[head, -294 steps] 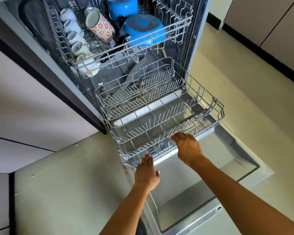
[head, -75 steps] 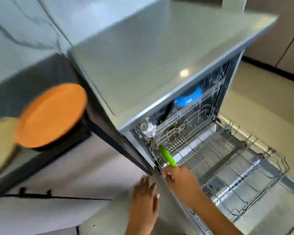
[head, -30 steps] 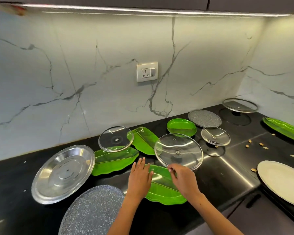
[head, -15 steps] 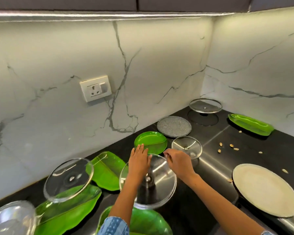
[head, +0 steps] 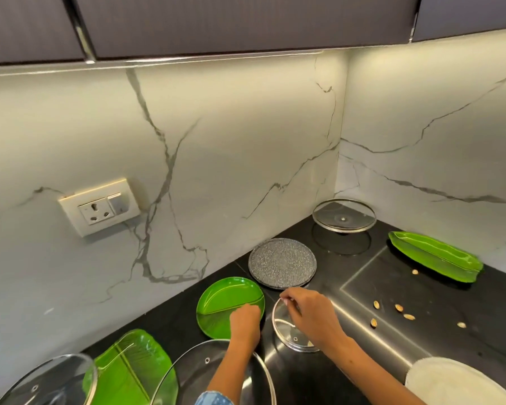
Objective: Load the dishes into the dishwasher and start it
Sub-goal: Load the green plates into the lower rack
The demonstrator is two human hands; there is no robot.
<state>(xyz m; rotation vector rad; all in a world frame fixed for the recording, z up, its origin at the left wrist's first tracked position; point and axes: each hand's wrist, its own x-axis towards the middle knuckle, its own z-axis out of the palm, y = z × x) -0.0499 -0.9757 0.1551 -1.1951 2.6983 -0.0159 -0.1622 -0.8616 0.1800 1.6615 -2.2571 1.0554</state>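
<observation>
Two grips | right hand point(head: 310, 315) pinches small glass lid point(head: 294, 328); left hand point(head: 244, 321) on green plate point(head: 228, 305), closure unclear

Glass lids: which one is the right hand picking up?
The small lid beside the round green plate; the right hand pinches its far rim. The other lids lie untouched.
</observation>
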